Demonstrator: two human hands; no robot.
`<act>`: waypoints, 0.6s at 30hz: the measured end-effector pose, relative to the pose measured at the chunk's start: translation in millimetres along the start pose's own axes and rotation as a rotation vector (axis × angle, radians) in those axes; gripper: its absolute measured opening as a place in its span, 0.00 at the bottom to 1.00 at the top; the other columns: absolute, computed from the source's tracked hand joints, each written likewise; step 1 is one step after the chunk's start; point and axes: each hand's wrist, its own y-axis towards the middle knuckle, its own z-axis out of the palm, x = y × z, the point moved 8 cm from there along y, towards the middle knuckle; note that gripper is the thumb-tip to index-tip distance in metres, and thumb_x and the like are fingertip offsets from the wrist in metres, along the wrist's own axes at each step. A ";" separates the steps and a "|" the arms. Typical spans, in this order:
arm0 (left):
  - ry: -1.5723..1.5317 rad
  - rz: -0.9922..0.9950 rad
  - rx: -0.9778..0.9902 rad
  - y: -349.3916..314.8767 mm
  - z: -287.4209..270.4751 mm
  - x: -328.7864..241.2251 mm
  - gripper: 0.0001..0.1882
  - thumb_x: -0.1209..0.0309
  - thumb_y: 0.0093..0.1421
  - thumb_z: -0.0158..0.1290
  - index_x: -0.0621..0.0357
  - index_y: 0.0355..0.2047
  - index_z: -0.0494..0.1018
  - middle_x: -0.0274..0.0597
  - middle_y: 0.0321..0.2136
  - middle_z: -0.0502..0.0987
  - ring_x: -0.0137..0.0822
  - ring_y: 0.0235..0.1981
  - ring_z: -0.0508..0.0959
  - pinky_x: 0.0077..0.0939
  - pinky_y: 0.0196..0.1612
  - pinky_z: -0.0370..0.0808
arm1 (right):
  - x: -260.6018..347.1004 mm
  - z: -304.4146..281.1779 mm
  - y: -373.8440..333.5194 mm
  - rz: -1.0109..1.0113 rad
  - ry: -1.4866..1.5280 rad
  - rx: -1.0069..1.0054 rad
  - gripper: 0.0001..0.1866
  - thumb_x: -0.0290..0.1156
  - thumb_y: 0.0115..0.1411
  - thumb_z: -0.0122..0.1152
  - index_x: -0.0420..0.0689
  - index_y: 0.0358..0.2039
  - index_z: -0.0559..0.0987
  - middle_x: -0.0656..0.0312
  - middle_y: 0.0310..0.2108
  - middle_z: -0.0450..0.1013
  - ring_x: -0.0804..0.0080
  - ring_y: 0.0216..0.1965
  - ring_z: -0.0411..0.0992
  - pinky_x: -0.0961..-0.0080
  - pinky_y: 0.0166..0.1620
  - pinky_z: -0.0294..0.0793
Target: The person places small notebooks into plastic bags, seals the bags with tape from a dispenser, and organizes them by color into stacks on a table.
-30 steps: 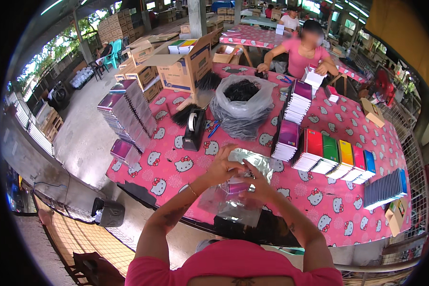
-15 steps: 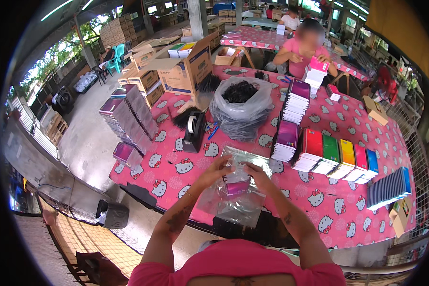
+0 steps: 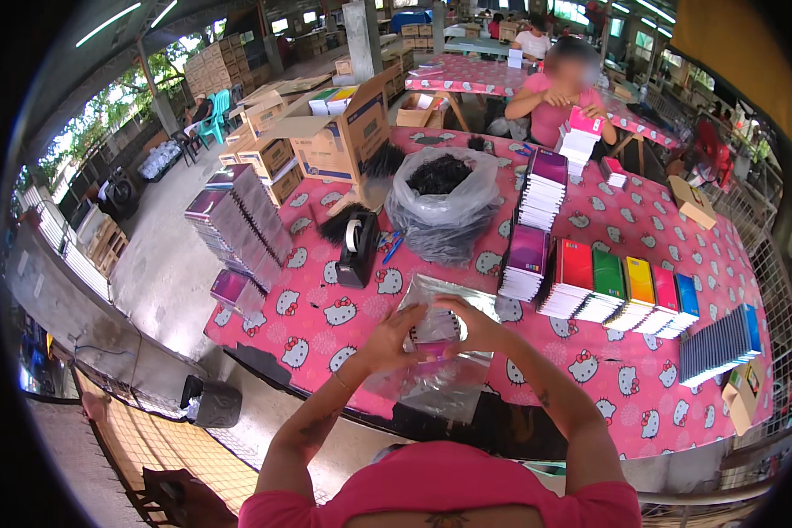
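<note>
Purple notebook [image 3: 433,349] is about 5 o'clock off centre, amid clear plastic [image 3: 436,400]. Left hand [image 3: 391,340] and right hand [image 3: 477,327] cup its sides, probably for steadiness; can't tell if the bent fingers actually grip.

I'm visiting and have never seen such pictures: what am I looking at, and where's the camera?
No robot here: these are a person's bare left hand and right hand. The camera is worn on the head, looking down; its wide lens bends straight edges. Both hands curve around a purple notebook, with clear plastic about it; how firmly it is held, I can't tell. On the pink tablecloth also stand a black tape dispenser, a translucent bag of black material and stacks of colourful notebooks.
</note>
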 end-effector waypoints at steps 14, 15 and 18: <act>-0.200 -0.184 -0.070 27.7 6.7 18.5 0.08 0.71 0.51 0.62 0.59 0.31 0.78 0.45 0.26 0.80 0.43 0.29 0.81 0.37 0.33 0.76 | -21.5 11.9 -14.7 0.315 0.077 -0.240 0.21 0.28 0.51 0.70 0.44 0.46 0.74 0.57 0.42 0.72 0.58 0.47 0.71 0.66 0.48 0.72; -0.177 -0.222 -0.086 30.6 7.1 16.8 0.08 0.69 0.51 0.62 0.59 0.28 0.77 0.44 0.23 0.80 0.43 0.27 0.81 0.37 0.32 0.77 | -27.1 11.3 -16.5 0.378 0.133 -0.256 0.23 0.27 0.51 0.70 0.44 0.48 0.73 0.56 0.43 0.72 0.59 0.47 0.72 0.66 0.47 0.73; 0.018 -0.274 -0.077 32.3 9.6 10.9 0.09 0.66 0.52 0.61 0.58 0.29 0.76 0.43 0.21 0.79 0.45 0.29 0.81 0.37 0.33 0.77 | 3.2 -1.9 -7.4 0.109 -0.191 -0.361 0.26 0.27 0.53 0.69 0.43 0.51 0.69 0.56 0.46 0.72 0.62 0.45 0.74 0.69 0.50 0.73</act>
